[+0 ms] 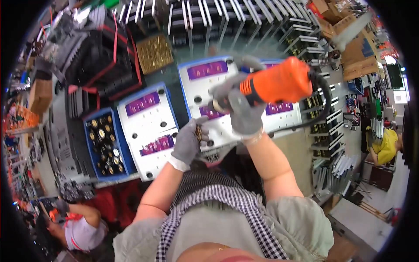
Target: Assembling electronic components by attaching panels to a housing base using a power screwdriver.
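My right hand wears a grey glove and grips an orange electric screwdriver. Its dark nose points left and down, over a purple strip on the white middle panel; whether the bit touches the strip I cannot tell. Just left of the tool tip, my left hand, also gloved, is closed around several small brass-coloured pieces, probably screws, at that panel's near edge. Another white panel with purple strips lies to the left. A third panel is partly hidden behind the screwdriver and my right hand.
A blue bin of round black-and-gold parts stands at the left. Beyond it are a block of brass pieces and black stacked trays. Metal-edged racks line the far side. A black cable loops right. Other people work nearby.
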`<action>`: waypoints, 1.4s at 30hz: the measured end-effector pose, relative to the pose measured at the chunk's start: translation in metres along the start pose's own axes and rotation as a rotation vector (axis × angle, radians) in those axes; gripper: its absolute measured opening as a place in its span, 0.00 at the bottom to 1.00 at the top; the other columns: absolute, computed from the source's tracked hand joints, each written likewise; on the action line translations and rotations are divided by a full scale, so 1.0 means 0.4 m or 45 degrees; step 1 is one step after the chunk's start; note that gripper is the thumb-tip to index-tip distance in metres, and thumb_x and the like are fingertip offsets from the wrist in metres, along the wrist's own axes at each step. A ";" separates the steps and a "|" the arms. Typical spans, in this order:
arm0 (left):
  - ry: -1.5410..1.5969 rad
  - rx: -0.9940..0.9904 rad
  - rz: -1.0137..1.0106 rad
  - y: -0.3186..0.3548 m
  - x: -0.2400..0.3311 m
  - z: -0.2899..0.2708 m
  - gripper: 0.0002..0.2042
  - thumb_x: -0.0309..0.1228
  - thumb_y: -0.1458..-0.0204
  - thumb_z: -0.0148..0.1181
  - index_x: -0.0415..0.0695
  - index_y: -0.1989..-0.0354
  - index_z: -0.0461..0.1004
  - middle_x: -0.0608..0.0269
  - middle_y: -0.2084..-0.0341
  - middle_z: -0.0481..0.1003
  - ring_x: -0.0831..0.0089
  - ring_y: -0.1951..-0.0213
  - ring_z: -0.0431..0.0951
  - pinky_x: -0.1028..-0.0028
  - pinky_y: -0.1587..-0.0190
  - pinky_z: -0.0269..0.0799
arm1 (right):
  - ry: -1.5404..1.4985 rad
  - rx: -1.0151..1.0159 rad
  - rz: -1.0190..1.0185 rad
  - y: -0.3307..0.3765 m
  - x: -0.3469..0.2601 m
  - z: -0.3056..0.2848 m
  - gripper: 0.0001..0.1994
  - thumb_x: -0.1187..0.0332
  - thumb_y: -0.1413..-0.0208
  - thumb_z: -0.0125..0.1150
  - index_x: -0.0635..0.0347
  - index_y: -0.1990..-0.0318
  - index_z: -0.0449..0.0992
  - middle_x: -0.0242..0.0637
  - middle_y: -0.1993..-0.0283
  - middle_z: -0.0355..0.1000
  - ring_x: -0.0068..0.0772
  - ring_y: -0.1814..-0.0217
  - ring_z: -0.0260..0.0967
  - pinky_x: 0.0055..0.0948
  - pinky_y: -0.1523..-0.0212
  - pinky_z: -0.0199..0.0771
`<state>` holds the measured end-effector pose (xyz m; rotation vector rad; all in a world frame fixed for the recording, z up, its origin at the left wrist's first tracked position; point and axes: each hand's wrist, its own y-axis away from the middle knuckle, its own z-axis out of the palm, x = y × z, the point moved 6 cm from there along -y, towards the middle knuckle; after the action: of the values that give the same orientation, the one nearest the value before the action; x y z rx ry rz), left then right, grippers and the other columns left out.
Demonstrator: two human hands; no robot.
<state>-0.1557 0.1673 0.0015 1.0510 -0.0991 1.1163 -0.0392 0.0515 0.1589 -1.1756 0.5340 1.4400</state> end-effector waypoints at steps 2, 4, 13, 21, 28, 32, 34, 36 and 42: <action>-0.015 -0.078 -0.090 0.031 -0.025 -0.024 0.20 0.32 0.31 0.39 0.33 0.36 0.64 0.65 0.69 0.72 0.79 0.71 0.70 0.80 0.70 0.68 | 0.076 0.000 -0.087 -0.021 0.038 -0.008 0.32 0.71 0.43 0.62 0.64 0.35 0.51 0.38 0.69 0.74 0.33 0.68 0.76 0.36 0.61 0.82; -0.210 -0.134 -0.068 0.048 -0.036 -0.036 0.20 0.33 0.31 0.42 0.34 0.37 0.65 0.67 0.70 0.72 0.81 0.72 0.71 0.81 0.70 0.70 | 0.088 0.003 -0.049 -0.033 0.087 -0.006 0.33 0.72 0.44 0.64 0.64 0.35 0.52 0.37 0.69 0.75 0.33 0.67 0.77 0.36 0.61 0.82; -0.191 -0.204 -0.090 0.046 -0.044 -0.042 0.20 0.30 0.33 0.42 0.34 0.36 0.65 0.65 0.66 0.75 0.83 0.70 0.72 0.82 0.68 0.71 | 0.216 0.018 0.118 -0.003 0.163 0.023 0.33 0.76 0.47 0.66 0.66 0.36 0.55 0.37 0.67 0.76 0.34 0.65 0.79 0.34 0.60 0.83; -0.235 -0.207 -0.041 0.054 -0.029 -0.033 0.20 0.31 0.33 0.42 0.35 0.35 0.62 0.65 0.67 0.75 0.83 0.71 0.72 0.83 0.70 0.68 | 0.561 0.104 0.213 0.021 0.246 0.013 0.24 0.79 0.53 0.69 0.62 0.49 0.67 0.28 0.72 0.73 0.18 0.70 0.71 0.22 0.68 0.75; -0.270 -0.053 0.043 0.076 0.011 -0.081 0.13 0.34 0.33 0.46 0.38 0.49 0.69 0.63 0.68 0.75 0.82 0.74 0.72 0.81 0.73 0.68 | 0.282 0.155 0.203 0.023 0.247 0.019 0.21 0.78 0.51 0.68 0.62 0.50 0.67 0.31 0.71 0.75 0.20 0.74 0.72 0.22 0.69 0.75; -0.910 0.051 0.154 0.080 0.048 -0.099 0.20 0.44 0.35 0.50 0.40 0.69 0.77 0.60 0.76 0.76 0.69 0.77 0.75 0.71 0.74 0.69 | 0.153 0.107 0.072 -0.010 0.172 0.001 0.33 0.80 0.50 0.69 0.63 0.37 0.58 0.36 0.69 0.76 0.23 0.72 0.73 0.22 0.73 0.77; -1.722 0.179 0.518 0.077 0.096 -0.077 0.24 0.49 0.36 0.50 0.41 0.74 0.77 0.57 0.80 0.76 0.60 0.77 0.76 0.65 0.74 0.70 | 0.201 0.082 -0.027 -0.020 0.135 -0.002 0.34 0.81 0.49 0.66 0.63 0.36 0.56 0.39 0.68 0.76 0.24 0.72 0.73 0.22 0.75 0.77; -2.017 0.163 0.397 0.060 0.076 -0.058 0.28 0.54 0.38 0.48 0.43 0.76 0.80 0.53 0.79 0.77 0.51 0.72 0.79 0.57 0.71 0.73 | 0.118 0.081 -0.022 -0.019 0.106 -0.012 0.33 0.82 0.49 0.65 0.64 0.36 0.56 0.39 0.68 0.76 0.24 0.73 0.73 0.22 0.74 0.77; -2.417 0.145 0.132 0.066 0.027 0.001 0.29 0.55 0.36 0.43 0.43 0.71 0.82 0.50 0.71 0.81 0.53 0.66 0.83 0.57 0.67 0.76 | 0.103 0.108 -0.058 -0.009 0.026 -0.056 0.33 0.79 0.47 0.65 0.67 0.37 0.53 0.38 0.67 0.76 0.24 0.72 0.72 0.23 0.72 0.75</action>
<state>-0.1705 0.1751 0.0244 1.8748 -1.5828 -0.1545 -0.0266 0.0384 0.1418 -1.1752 0.6149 1.3230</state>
